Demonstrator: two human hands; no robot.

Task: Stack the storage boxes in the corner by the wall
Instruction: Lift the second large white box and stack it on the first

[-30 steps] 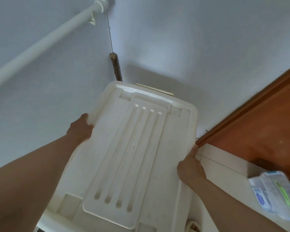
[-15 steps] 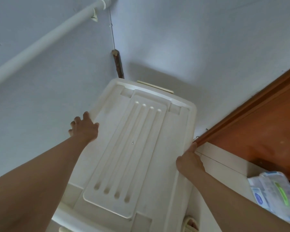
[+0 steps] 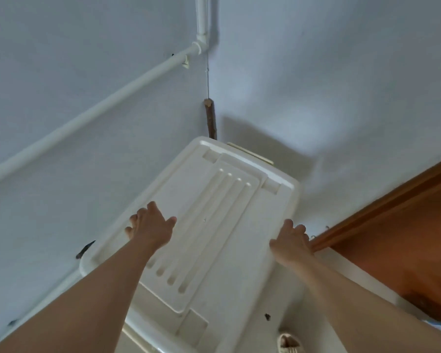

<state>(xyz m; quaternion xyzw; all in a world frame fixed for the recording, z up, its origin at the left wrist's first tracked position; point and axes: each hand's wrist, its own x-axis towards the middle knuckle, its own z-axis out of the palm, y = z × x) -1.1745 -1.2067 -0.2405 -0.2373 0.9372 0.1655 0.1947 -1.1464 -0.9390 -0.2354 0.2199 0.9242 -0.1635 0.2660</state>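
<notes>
A large white storage box (image 3: 229,205) with a ribbed lid stands in the corner, its far end near the two pale blue walls. My left hand (image 3: 150,225) hovers over the lid's left side, fingers spread, holding nothing. My right hand (image 3: 290,240) is at the lid's right edge, fingers loosely apart; whether it touches the rim is unclear. Below the lid's near end another white rim (image 3: 143,335) shows, probably a lower box.
A white pipe (image 3: 92,113) runs along the left wall and up the corner. A brown stick (image 3: 210,118) leans in the corner behind the box. A wooden door frame (image 3: 382,207) is at right, with pale floor (image 3: 341,284) beside it.
Both hands have let go of the box's sides; the left one rose onto the lid with fingers spread. The view pulled back and the box now sits lower in the corner.
</notes>
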